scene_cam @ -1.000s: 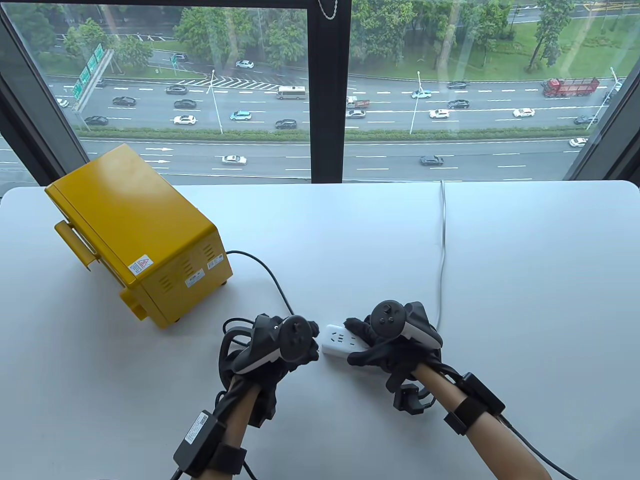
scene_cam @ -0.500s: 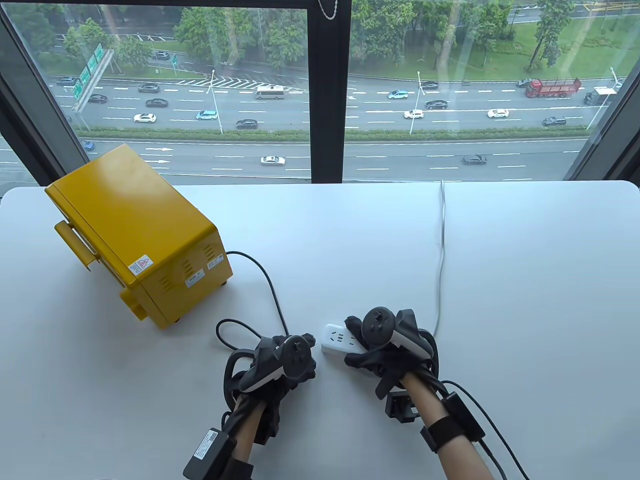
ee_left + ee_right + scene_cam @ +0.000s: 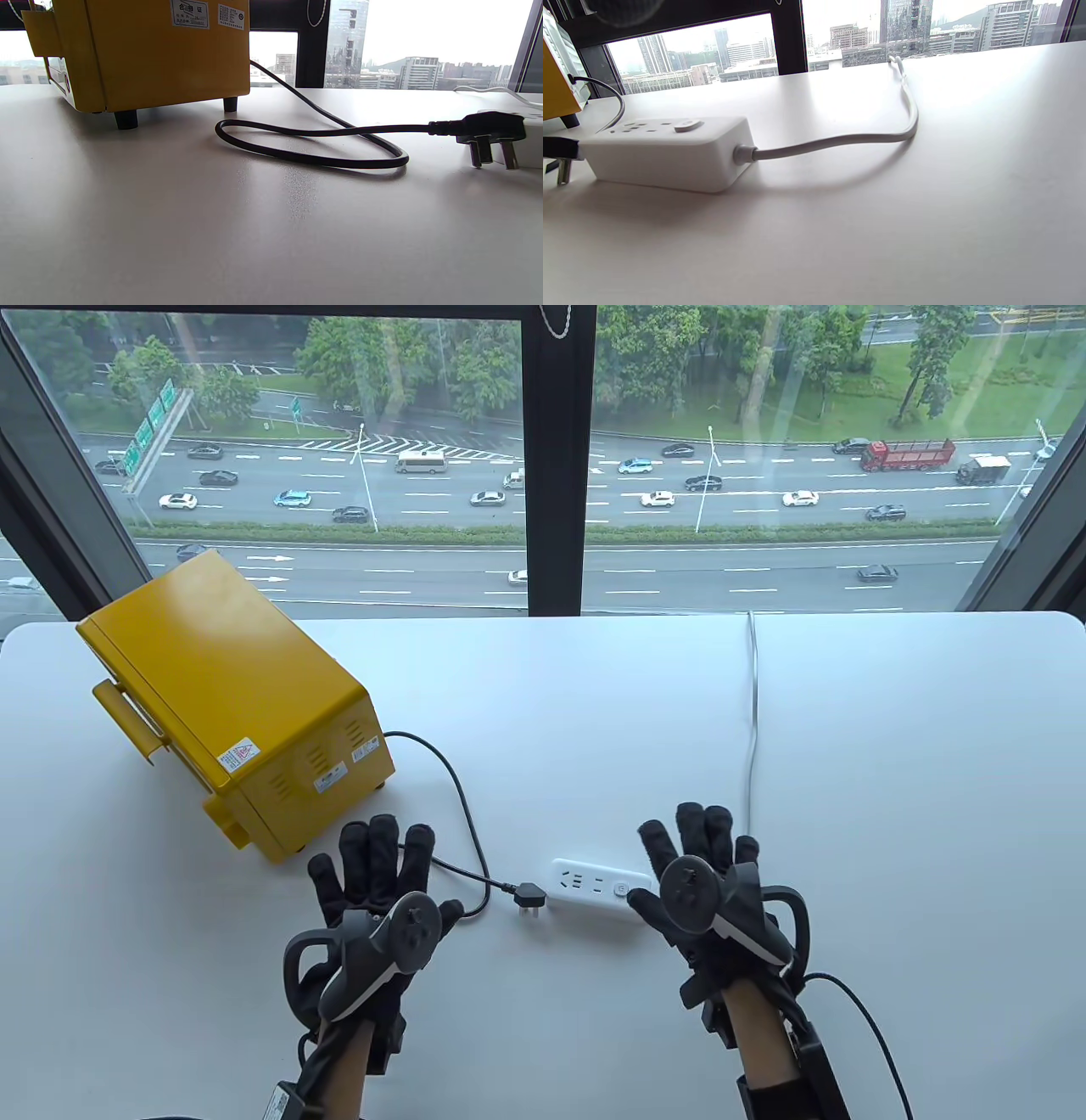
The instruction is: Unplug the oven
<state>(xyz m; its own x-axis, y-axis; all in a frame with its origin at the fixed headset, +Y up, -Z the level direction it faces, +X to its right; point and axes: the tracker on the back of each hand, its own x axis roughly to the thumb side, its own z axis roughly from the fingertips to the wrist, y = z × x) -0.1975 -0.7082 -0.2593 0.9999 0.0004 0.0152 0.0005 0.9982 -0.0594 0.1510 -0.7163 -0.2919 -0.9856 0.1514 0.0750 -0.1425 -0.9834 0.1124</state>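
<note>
The yellow oven (image 3: 229, 704) stands at the table's left; it also shows in the left wrist view (image 3: 140, 51). Its black cord (image 3: 462, 806) loops across the table to a black plug (image 3: 530, 895) that lies on the table against the left end of the white power strip (image 3: 594, 889), prongs bare (image 3: 492, 131). My left hand (image 3: 373, 874) lies flat and open on the table, left of the plug, holding nothing. My right hand (image 3: 704, 857) lies flat and open at the strip's right end, its thumb beside the strip.
The strip's white cable (image 3: 751, 729) runs from its right end to the table's far edge by the window; it also shows in the right wrist view (image 3: 840, 140). The white table (image 3: 891, 780) has bare surface on the right.
The left hand drew the plug away from the strip, then let it go on the table. Both hands opened and spread flat, the left moving left, the right off the strip.
</note>
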